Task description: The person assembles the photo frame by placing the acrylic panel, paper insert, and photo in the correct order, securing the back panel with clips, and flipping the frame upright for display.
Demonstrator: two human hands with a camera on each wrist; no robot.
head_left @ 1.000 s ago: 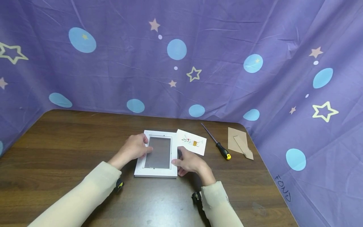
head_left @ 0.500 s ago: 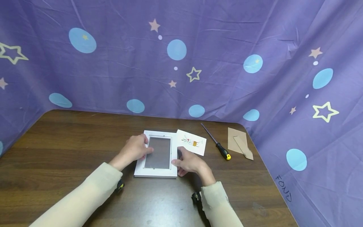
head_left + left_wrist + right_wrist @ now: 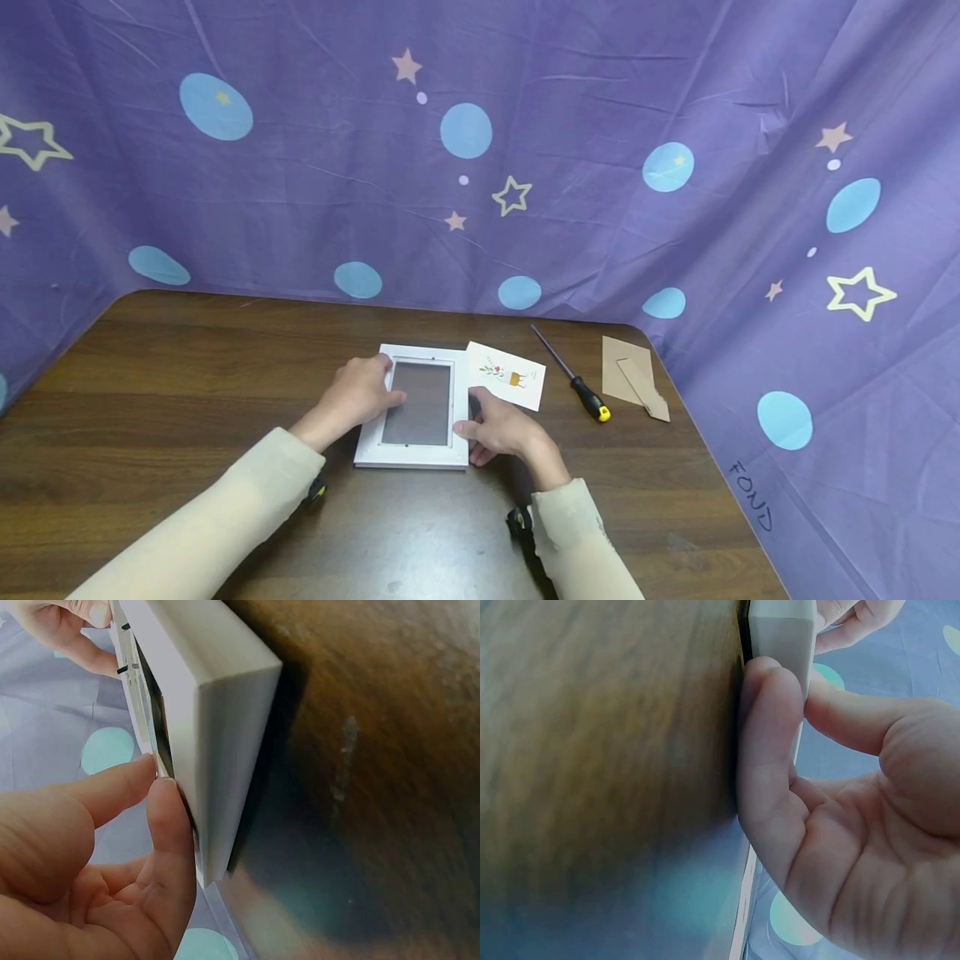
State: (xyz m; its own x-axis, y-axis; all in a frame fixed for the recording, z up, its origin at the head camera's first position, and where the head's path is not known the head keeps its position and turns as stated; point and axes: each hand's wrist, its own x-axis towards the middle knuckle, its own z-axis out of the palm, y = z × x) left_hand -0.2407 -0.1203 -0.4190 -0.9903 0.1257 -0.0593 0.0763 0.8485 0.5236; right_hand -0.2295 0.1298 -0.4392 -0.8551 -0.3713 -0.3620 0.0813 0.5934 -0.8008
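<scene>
A white picture frame (image 3: 412, 457) lies flat on the wooden table, with a clear pane (image 3: 423, 408) in its opening. My left hand (image 3: 354, 393) is at the frame's left side, its thumb over the pane. In the left wrist view, the thumb and forefinger (image 3: 171, 825) pinch the pane's thin edge, beside a dark gap along the frame. My right hand (image 3: 504, 427) grips the frame's right side, thumb on top and fingers against the outer edge. A white card (image 3: 506, 377) with a printed animal and plants touches or lies just beside the frame's upper right.
Right of the card lies a screwdriver (image 3: 588, 398) with a black and yellow handle. Farther right, a brown backing board (image 3: 618, 367) with a stand leg sits near the table's right edge. A purple patterned curtain (image 3: 300, 167) hangs behind the table (image 3: 210, 375).
The left hand's fingers shift very slightly at the pane's left edge. The right hand, frame, card and screwdriver stay in place.
</scene>
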